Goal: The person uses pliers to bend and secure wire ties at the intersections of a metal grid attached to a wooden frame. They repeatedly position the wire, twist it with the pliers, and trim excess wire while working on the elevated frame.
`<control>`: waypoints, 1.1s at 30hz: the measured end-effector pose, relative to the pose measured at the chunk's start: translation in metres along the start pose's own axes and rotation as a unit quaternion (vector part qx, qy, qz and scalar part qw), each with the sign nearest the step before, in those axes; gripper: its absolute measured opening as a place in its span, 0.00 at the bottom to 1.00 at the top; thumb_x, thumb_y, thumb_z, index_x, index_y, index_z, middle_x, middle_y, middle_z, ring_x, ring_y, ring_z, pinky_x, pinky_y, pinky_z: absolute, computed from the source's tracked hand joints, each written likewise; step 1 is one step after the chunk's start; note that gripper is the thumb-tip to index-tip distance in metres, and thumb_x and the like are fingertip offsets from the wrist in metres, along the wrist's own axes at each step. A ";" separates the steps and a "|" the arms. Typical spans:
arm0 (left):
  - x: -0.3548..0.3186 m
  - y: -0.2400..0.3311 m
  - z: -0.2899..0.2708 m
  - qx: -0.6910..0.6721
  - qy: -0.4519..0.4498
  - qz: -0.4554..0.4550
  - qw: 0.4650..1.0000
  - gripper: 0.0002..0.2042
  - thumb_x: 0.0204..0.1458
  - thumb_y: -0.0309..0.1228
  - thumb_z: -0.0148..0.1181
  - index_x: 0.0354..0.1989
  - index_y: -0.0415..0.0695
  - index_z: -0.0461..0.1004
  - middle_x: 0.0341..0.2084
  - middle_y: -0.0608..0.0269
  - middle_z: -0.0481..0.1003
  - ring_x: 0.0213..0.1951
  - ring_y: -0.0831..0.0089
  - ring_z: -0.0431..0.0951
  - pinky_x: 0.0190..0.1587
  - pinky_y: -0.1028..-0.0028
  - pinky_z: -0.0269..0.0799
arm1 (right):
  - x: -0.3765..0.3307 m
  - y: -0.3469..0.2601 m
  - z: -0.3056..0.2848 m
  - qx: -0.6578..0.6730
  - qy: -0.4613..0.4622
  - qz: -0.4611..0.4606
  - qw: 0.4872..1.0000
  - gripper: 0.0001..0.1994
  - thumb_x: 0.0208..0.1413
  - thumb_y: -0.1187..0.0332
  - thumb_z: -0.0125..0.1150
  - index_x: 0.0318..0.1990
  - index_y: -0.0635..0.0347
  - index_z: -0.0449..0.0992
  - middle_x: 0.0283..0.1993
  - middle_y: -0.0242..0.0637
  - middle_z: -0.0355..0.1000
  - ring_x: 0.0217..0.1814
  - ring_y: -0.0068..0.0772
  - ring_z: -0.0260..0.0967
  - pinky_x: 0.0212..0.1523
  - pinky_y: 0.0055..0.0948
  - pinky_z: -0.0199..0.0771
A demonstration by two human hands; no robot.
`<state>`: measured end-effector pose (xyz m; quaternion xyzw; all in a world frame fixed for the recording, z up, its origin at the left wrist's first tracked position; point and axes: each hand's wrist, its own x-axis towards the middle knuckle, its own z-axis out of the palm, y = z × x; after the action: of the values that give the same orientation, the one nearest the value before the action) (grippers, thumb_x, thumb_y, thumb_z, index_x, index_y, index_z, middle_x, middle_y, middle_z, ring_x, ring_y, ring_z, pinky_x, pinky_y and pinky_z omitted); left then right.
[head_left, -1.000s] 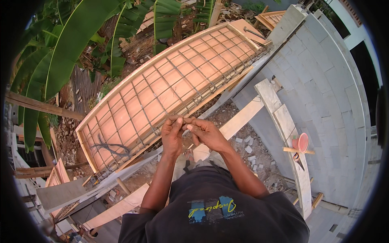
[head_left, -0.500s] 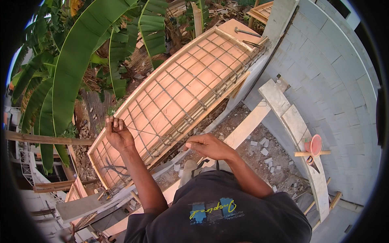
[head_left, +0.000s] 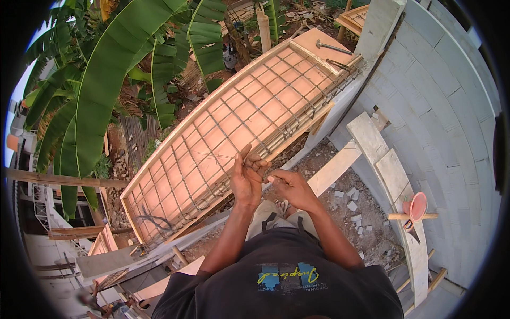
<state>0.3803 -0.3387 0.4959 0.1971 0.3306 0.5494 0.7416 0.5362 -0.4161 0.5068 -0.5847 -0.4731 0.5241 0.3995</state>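
Observation:
In front of my body both hands have come close together, over the near edge of a rebar grid (head_left: 223,125). My left hand (head_left: 247,179) is turned palm up with curled fingers. Thin tie wires (head_left: 215,156) stick out from it to the left, above the grid. Just to its right, my right hand (head_left: 293,189) has thumb and forefinger pinched by the left fingertips; what sits in that pinch is too small to make out. The grid of crossed bars lies in a long wooden formwork tray (head_left: 154,161) with a pinkish board base.
A hammer (head_left: 333,48) and a pincer-like tool (head_left: 338,65) lie at the formwork's far end. To the right, a plank (head_left: 390,170) holds a pink container (head_left: 418,205) beside a grey block wall (head_left: 451,117). Broken rubble (head_left: 353,204) covers the ground below. Banana leaves (head_left: 106,85) hang at left.
My left hand has moved right from above the formwork's left part to meet my right hand. The right hand has shifted slightly right. The view has moved a little too.

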 end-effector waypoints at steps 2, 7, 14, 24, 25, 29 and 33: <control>0.004 -0.011 0.001 -0.042 -0.023 -0.027 0.998 0.27 0.79 0.46 0.42 0.68 0.32 0.70 0.33 0.64 0.76 0.35 0.71 0.77 0.45 0.65 0.77 | 0.000 0.016 0.002 0.009 0.055 -0.034 0.998 0.16 0.75 0.58 0.61 0.50 0.63 0.84 0.22 0.25 0.63 0.22 0.16 0.60 0.25 0.26 0.59; 0.050 0.028 -0.003 -0.097 0.017 0.002 0.995 0.29 0.80 0.46 0.35 0.67 0.30 0.70 0.24 0.70 0.66 0.26 0.76 0.66 0.34 0.68 0.68 | -0.027 0.002 -0.006 0.074 0.039 0.015 0.996 0.18 0.76 0.56 0.61 0.49 0.65 0.86 0.20 0.24 0.60 0.20 0.14 0.54 0.23 0.26 0.53; 0.071 0.087 -0.012 -0.176 0.068 -0.002 0.982 0.24 0.80 0.38 0.35 0.69 0.30 0.65 0.18 0.74 0.56 0.18 0.82 0.52 0.19 0.77 0.53 | -0.028 -0.002 0.020 0.073 -0.196 0.052 0.977 0.17 0.74 0.56 0.62 0.55 0.60 0.87 0.21 0.27 0.69 0.24 0.17 0.66 0.26 0.27 0.64; 0.037 0.063 0.033 0.095 -0.060 0.139 0.984 0.20 0.78 0.36 0.50 0.69 0.34 0.71 0.25 0.72 0.68 0.24 0.83 0.65 0.30 0.79 0.64 | 0.028 0.080 -0.026 0.075 -0.040 0.089 0.992 0.17 0.72 0.56 0.65 0.51 0.62 0.87 0.25 0.23 0.65 0.29 0.17 0.58 0.33 0.23 0.58; 0.038 0.050 0.039 0.132 -0.059 0.168 0.975 0.20 0.78 0.36 0.51 0.69 0.35 0.72 0.26 0.71 0.70 0.25 0.82 0.67 0.32 0.80 0.66 | 0.034 0.092 -0.045 0.092 0.021 0.060 0.994 0.17 0.71 0.56 0.65 0.50 0.63 0.87 0.25 0.22 0.65 0.29 0.17 0.57 0.33 0.22 0.57; 0.075 -0.010 0.036 0.138 -0.018 0.219 0.966 0.21 0.77 0.37 0.52 0.70 0.35 0.71 0.36 0.60 0.81 0.36 0.76 0.82 0.40 0.73 0.82 | 0.040 0.090 -0.132 0.200 0.108 -0.013 0.974 0.16 0.67 0.59 0.70 0.48 0.66 0.87 0.25 0.24 0.65 0.26 0.17 0.55 0.32 0.21 0.56; 0.142 -0.073 0.057 0.130 0.050 0.174 0.975 0.25 0.76 0.38 0.53 0.72 0.33 0.67 0.45 0.55 0.82 0.39 0.71 0.85 0.42 0.69 0.86 | 0.023 0.038 -0.208 0.196 -0.157 -0.002 0.968 0.17 0.66 0.60 0.71 0.49 0.67 0.88 0.23 0.26 0.67 0.24 0.18 0.56 0.29 0.24 0.58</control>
<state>0.4956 -0.2238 0.4495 0.3184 0.3963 0.6319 0.5850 0.7477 -0.3962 0.4922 -0.4042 -0.4191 0.6913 0.4279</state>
